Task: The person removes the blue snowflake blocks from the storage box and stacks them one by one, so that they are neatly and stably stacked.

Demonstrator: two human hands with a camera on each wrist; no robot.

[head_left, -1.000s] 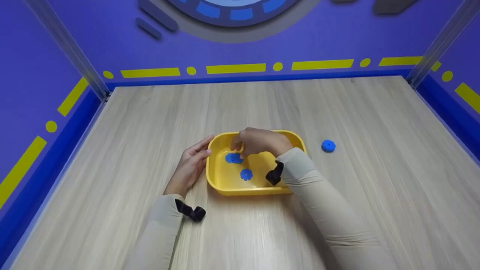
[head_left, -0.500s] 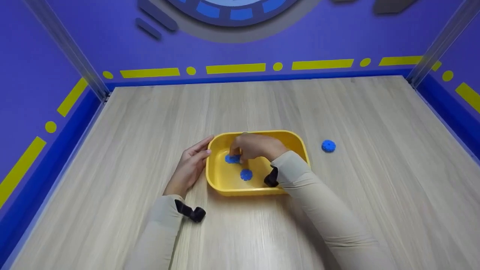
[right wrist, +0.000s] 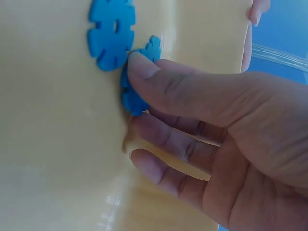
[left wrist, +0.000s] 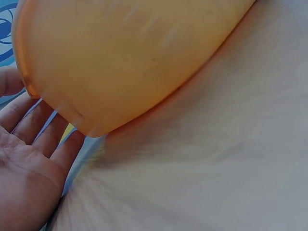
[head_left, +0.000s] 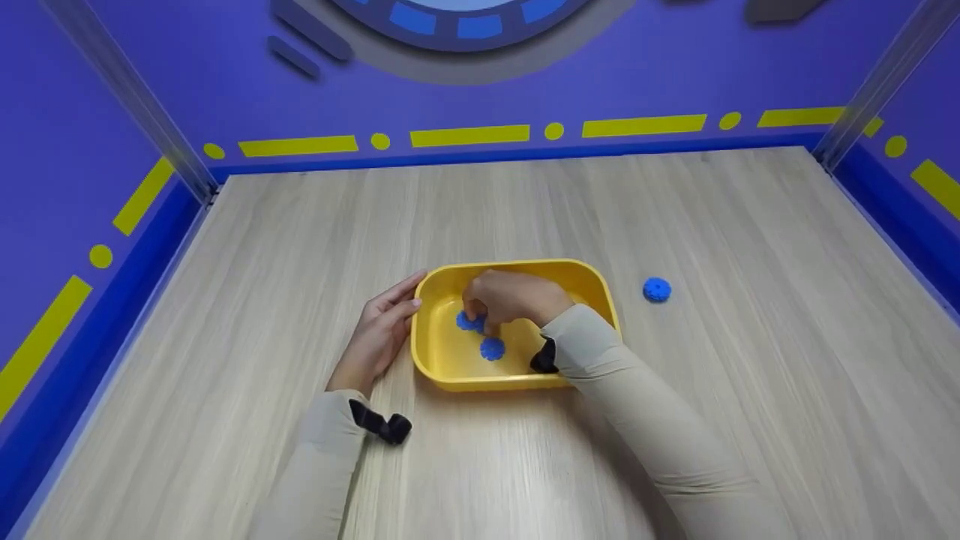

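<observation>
A yellow plastic tub [head_left: 517, 381] stands on the table, holding several blue notched discs. My left hand [head_left: 380, 330] touches its left end from outside; in the left wrist view the fingers [left wrist: 36, 122] lie fairly straight against the tub wall. Inside the tub, my right hand [head_left: 517, 296] pinches a blue notched disc [right wrist: 132, 98], tilted on edge, with the thumb on its face. A second blue disc [right wrist: 111, 33] lies flat on the tub floor close by. Part of a blue piece [right wrist: 153, 45] shows beyond the thumb; whether it is separate I cannot tell.
To the right of the tub, another blue disc [head_left: 657, 289], seemingly a thick one or a stack, lies on the wooden table [head_left: 750, 337]. Purple-blue panels [head_left: 480, 97] with yellow marks enclose the table at the back and sides.
My right hand has lowered into the tub and taken hold of a disc from the overlapping blue pieces, shifting them slightly right. The left hand stays in place.
</observation>
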